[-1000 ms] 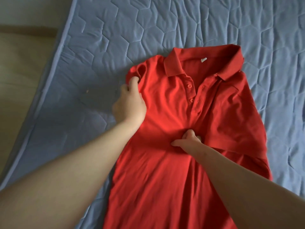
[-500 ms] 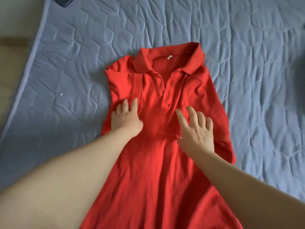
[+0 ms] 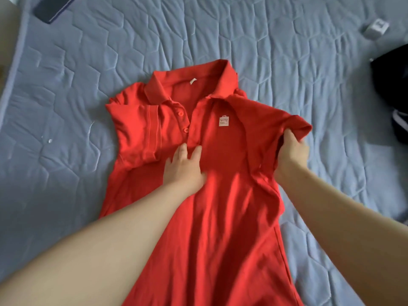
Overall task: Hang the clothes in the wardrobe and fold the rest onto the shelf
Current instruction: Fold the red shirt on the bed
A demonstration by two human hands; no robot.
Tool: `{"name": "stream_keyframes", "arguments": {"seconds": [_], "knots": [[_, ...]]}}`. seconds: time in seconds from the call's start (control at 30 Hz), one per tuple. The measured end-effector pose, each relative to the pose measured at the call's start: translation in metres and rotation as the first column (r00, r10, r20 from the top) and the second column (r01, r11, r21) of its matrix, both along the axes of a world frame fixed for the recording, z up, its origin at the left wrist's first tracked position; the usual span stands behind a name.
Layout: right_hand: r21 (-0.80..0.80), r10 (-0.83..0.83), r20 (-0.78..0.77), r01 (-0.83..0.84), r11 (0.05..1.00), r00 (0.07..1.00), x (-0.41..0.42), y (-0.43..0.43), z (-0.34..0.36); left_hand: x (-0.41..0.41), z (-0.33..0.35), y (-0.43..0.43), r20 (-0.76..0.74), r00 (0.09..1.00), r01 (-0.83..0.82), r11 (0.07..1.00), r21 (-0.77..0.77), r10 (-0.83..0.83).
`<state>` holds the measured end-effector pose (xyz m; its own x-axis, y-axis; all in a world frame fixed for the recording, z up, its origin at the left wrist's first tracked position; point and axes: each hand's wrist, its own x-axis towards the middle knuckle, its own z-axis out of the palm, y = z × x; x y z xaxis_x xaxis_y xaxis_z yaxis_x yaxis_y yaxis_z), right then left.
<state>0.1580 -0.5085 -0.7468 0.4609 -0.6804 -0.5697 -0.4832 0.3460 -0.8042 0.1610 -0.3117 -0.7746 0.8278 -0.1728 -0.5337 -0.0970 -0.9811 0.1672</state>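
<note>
Left hand (image 3: 185, 166) flat; right hand (image 3: 291, 154) on sleeve (image 3: 297, 125)

Pressing flat with left hand (image 3: 184, 166), palm down, fingers straight, slightly spread, centre of frame. Gripping bunched sleeve of red garment (image 3: 220, 217) with right hand (image 3: 291, 155), fingers curled round cloth, right of centre. Reaching in bare: left forearm (image 3: 110, 239) from lower left corner, right forearm (image 3: 344, 228) from lower right edge, both nearly straight.

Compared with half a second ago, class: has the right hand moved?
Yes. The right hand has gone rightward, away from the buttons, and now grips the sleeve.
</note>
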Motion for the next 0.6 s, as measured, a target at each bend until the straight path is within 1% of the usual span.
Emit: {"name": "stream_keyframes", "arguments": {"seconds": [0.07, 0.13, 0.17, 0.2, 0.23, 0.27, 0.3, 0.37, 0.4, 0.47, 0.6], "knots": [[0.152, -0.154, 0.031, 0.148, 0.977, 0.988, 0.013, -0.024, 0.011, 0.001, 0.002, -0.007, 0.054, 0.998, 0.033, 0.999, 0.029, -0.035], [0.308, -0.237, 0.054, 0.210, 0.928, 0.970, 0.018, -0.049, 0.018, 0.003, 0.002, -0.016, 0.116, 0.987, 0.106, 0.994, 0.024, -0.108], [0.363, -0.220, 0.060, 0.184, 0.914, 0.974, 0.018, -0.058, 0.020, 0.005, 0.002, -0.021, 0.110, 0.986, 0.125, 0.992, -0.001, -0.124], [0.371, -0.145, 0.041, 0.119, 0.921, 0.989, 0.016, -0.065, 0.020, 0.008, 0.001, -0.027, 0.073, 0.990, 0.125, 0.992, -0.033, -0.122], [0.329, -0.030, -0.018, 0.034, 0.944, 0.999, 0.013, -0.069, 0.019, 0.010, 0.000, -0.035, 0.011, 0.994, 0.107, 0.992, -0.067, -0.106], [0.272, 0.072, -0.109, -0.040, 0.962, 0.991, 0.008, -0.069, 0.015, 0.013, -0.002, -0.043, -0.064, 0.995, 0.072, 0.993, -0.094, -0.078], [0.217, 0.136, -0.195, -0.093, 0.972, 0.971, 0.001, -0.068, 0.010, 0.014, -0.006, -0.052, -0.132, 0.990, 0.038, 0.993, -0.109, -0.053], [0.174, 0.224, -0.278, -0.181, 0.968, 0.934, -0.009, -0.062, -0.002, 0.017, -0.012, -0.061, -0.216, 0.976, 0.013, 0.996, -0.087, -0.032], [0.183, 0.242, -0.287, -0.195, 0.964, 0.927, -0.012, -0.060, -0.006, 0.019, -0.016, -0.064, -0.237, 0.971, 0.015, 0.997, -0.070, -0.031], [0.163, 0.222, -0.272, -0.182, 0.970, 0.936, -0.015, -0.064, -0.013, 0.023, -0.021, -0.063, -0.257, 0.966, 0.022, 0.998, -0.054, -0.035], [-0.051, 0.135, -0.119, -0.142, 0.989, 0.984, 0.006, -0.078, -0.013, 0.028, -0.020, -0.058, -0.271, 0.961, 0.030, 0.995, -0.091, -0.053]]}}
